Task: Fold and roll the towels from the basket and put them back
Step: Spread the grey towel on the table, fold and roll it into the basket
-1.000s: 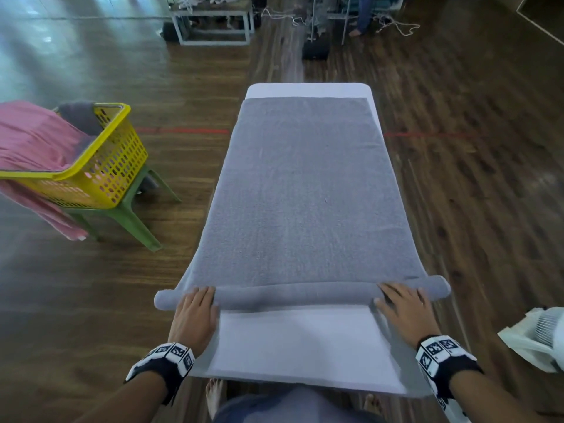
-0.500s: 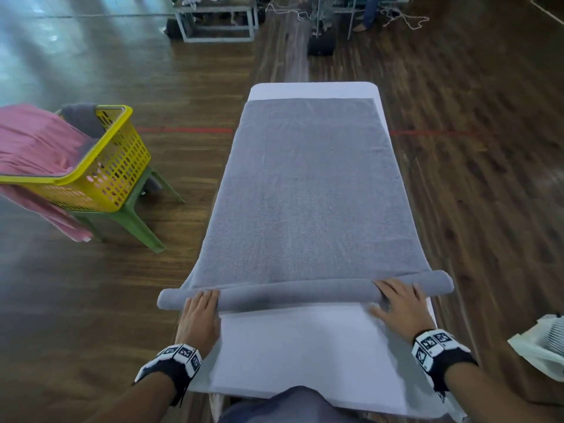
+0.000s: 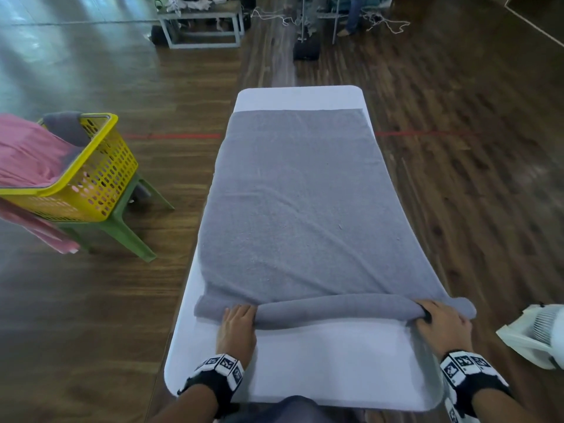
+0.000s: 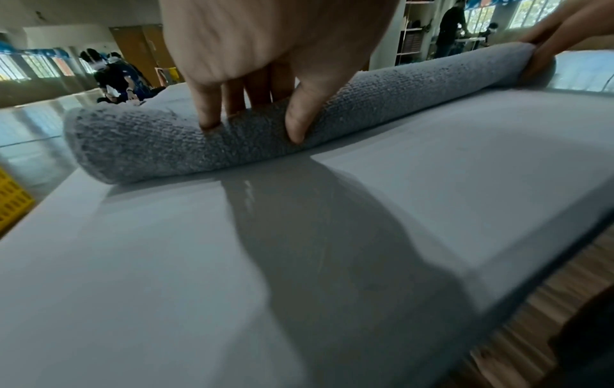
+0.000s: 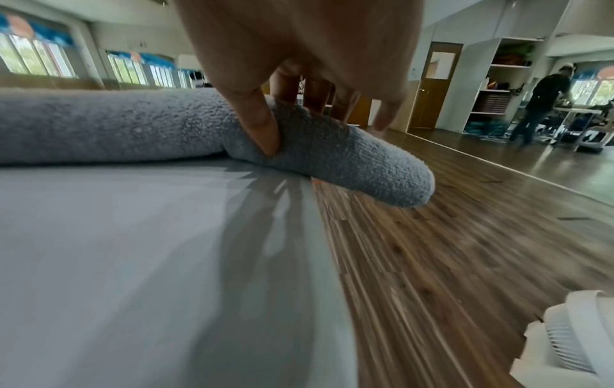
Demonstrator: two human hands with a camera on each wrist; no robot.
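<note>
White table (image 3: pixel 305 361) runs up frame centre, bare below the gray towel (image 3: pixel 299 209), whose roll overhangs the right edge. Left hand (image 3: pixel 236 328) and right hand (image 3: pixel 442 326) grasp the roll, fingers curled over.

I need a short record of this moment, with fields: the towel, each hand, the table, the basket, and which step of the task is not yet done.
towel: grey towel lies flat along the table, its near end rolled into a tube
left hand: left hand grips the roll near its left end, thumb in front, fingers over the top
right hand: right hand pinches the roll near its right end, which overhangs the table edge
table: white table, bare in front of the roll
basket: yellow basket on a green stool, left of the table, pink cloth hanging over it
not done: most of the towel is unrolled
</note>
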